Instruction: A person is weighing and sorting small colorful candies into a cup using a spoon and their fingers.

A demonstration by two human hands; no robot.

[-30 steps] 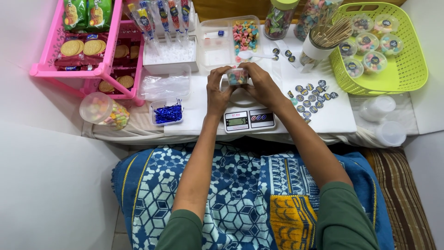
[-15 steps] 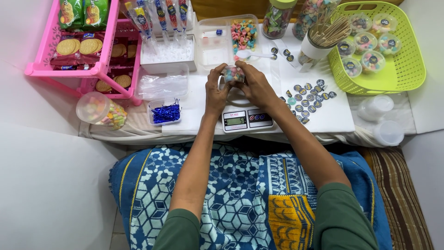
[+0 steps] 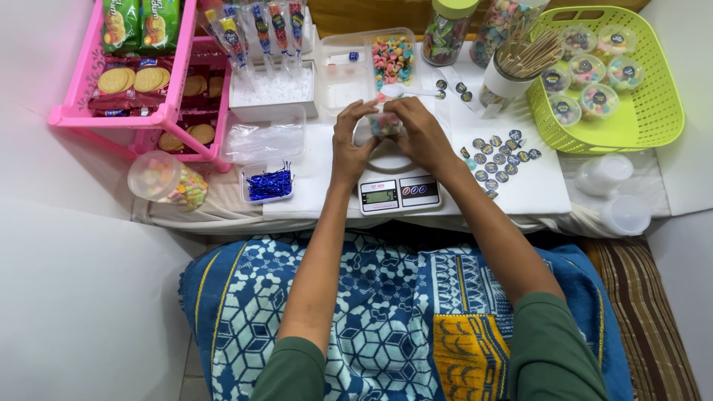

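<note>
- The small clear plastic cup of coloured sweets is held just above the white digital kitchen scale
- The left hand has its grip pinched on the cup's left side
- The right hand has its grip closed over the cup's right side
- Behind the scale lies a clear plastic tray of coloured sweets
- Right of the scale, round dark stickers dot the white table
</note>
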